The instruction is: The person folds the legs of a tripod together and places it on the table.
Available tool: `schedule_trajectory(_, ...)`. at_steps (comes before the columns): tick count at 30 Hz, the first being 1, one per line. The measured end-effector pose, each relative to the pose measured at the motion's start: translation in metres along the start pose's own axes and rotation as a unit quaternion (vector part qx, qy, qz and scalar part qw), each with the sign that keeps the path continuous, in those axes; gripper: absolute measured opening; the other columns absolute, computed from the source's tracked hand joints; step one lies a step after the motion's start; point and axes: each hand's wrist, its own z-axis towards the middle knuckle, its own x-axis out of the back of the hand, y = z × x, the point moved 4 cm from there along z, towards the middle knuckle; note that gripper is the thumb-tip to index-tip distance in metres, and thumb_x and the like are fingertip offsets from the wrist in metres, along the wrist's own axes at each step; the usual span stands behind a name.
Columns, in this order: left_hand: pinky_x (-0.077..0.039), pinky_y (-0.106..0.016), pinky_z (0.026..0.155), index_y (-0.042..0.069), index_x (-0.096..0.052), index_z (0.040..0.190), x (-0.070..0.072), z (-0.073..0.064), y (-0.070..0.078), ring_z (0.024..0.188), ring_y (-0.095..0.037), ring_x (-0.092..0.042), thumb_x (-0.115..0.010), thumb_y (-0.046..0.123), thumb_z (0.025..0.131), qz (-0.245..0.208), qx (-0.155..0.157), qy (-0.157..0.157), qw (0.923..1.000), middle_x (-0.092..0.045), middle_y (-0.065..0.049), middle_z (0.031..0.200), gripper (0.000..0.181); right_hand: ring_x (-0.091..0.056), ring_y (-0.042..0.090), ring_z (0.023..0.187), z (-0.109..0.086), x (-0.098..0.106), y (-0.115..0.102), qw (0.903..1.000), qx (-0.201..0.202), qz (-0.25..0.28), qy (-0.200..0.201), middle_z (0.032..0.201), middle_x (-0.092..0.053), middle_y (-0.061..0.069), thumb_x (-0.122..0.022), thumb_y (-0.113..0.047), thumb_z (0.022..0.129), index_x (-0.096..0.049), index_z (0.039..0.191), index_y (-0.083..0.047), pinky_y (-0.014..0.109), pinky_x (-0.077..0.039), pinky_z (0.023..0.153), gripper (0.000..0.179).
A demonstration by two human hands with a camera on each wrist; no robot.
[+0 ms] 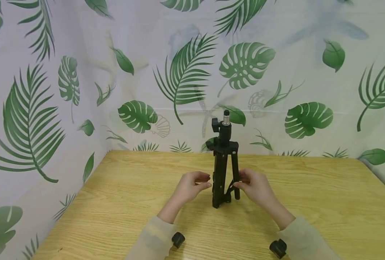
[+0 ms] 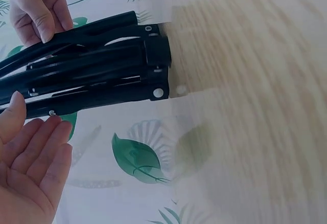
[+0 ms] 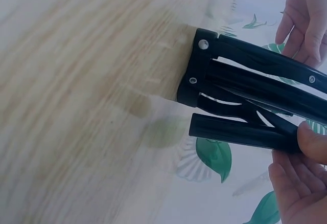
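A black folding tripod stand (image 1: 220, 173) stands upright on the wooden table, its legs folded nearly together and a silver stud at its top. My right hand (image 1: 255, 184) pinches one leg (image 3: 230, 132), which is swung a little out from the rest, between thumb and fingers. On the other side, my left hand (image 1: 189, 186) is held beside the stand with fingers relaxed and parted from the thumb. In the left wrist view the left hand's fingertips (image 2: 64, 127) come right up to the near leg, without gripping it.
The wooden table (image 1: 120, 202) reaches back to a white cloth backdrop (image 1: 185, 144) printed with green leaves, which also runs along the left side. Black wrist-worn devices (image 1: 178, 239) show at both sleeves.
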Motion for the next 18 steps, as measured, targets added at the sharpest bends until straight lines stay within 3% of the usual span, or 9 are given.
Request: schedule_trajectory(18,-0.048,-0.024,0.072,0.001,-0.063,0.103,-0.0091,0.0034,0.0061,0.089,-0.018,-0.061,-0.065,0.021,0.081,-0.011,-0.012,0.006,0.9998,-0.063,-0.01,0.099,0.03,-0.061,0.022,0.074,-0.0057,0.0027,-0.0046,0.9994,-0.03,-0.014,-0.006,0.084,-0.063,0.01,-0.071,-0.008,0.074,-0.061,0.09,0.001,0.032,-0.05,0.063,0.022)
